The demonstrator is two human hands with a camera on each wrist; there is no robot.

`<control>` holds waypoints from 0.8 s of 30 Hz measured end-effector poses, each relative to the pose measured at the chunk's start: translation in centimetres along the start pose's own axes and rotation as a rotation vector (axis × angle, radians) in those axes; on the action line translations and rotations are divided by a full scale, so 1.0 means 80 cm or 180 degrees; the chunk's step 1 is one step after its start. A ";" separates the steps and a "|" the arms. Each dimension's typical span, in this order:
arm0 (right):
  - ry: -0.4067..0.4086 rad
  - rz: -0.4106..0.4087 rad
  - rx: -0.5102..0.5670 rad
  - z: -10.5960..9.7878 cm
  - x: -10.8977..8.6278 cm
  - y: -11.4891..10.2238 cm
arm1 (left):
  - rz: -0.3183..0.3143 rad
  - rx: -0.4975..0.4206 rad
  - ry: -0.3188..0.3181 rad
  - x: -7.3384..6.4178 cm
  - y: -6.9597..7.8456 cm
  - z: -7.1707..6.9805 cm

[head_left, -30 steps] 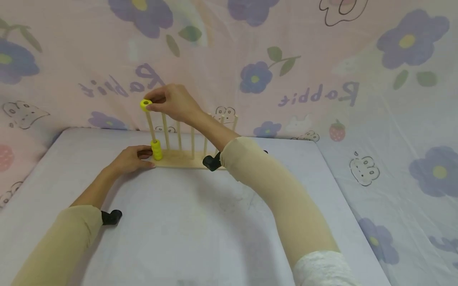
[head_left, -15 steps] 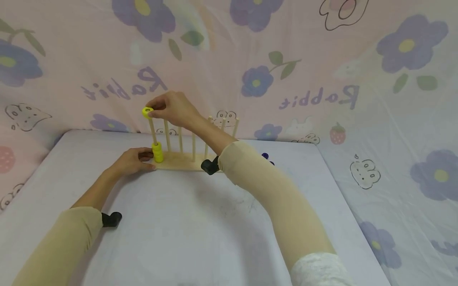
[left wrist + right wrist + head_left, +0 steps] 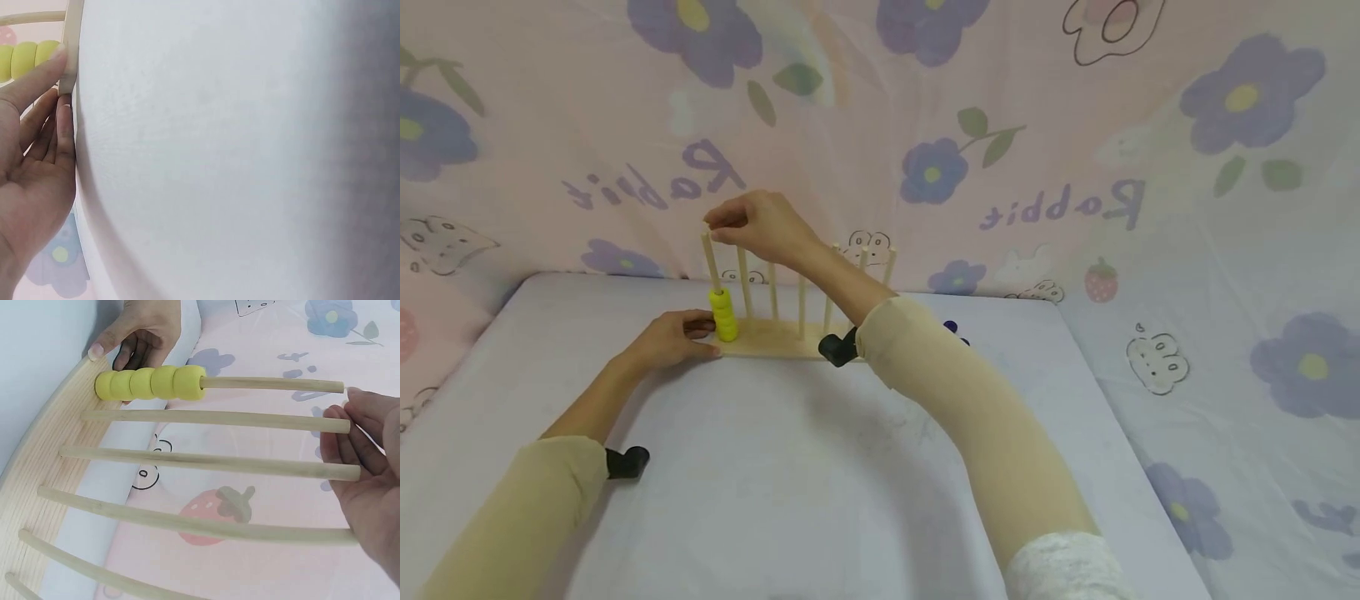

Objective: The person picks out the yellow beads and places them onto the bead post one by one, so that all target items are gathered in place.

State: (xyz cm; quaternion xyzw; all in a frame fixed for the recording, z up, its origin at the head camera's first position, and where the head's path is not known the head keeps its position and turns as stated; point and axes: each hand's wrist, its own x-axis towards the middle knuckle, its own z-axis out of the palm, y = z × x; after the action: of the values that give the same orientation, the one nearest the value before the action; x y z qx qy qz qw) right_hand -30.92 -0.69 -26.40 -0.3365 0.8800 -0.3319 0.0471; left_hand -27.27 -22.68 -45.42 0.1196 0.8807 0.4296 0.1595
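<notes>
A wooden peg stand [image 3: 767,343] stands on the table, with a row of upright pegs. Several yellow beads [image 3: 150,383] are stacked at the foot of its leftmost peg [image 3: 275,384], whose upper part is bare. My left hand [image 3: 664,343] holds the left end of the base, thumb on top and fingers against the end, as the left wrist view shows. Up at the tip of the leftmost peg is my right hand [image 3: 767,227]; its fingers are loosely bent with no bead between them. My right forearm hides part of the stand's right side in the head view.
Small dark blue balls or beads [image 3: 951,326] lie on the white table [image 3: 760,483] beyond my right sleeve. Behind the table hangs a patterned cloth [image 3: 850,125]. A black wrist mount [image 3: 838,348] sticks out from the right sleeve, another [image 3: 628,462] from the left.
A yellow bead that my right hand held at the peg's top has been let go and slid down onto the stack. The left hand has stayed at the base.
</notes>
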 end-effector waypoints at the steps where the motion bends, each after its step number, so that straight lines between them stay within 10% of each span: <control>1: 0.0042 -0.0020 0.0033 -0.001 -0.001 0.000 | 0.0003 0.0015 0.0003 0.000 -0.001 0.000; 24: 0.0714 -0.0053 0.0971 -0.047 -0.058 0.029 | 0.0100 0.0036 -0.0031 0.007 0.010 -0.002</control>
State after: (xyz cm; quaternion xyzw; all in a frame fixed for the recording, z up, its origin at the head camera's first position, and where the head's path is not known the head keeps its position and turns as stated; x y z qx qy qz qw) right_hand -29.77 5.56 -25.54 -0.2936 0.8164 -0.4972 -0.0035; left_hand -27.79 -22.10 -44.81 0.1363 0.8803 0.4266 0.1563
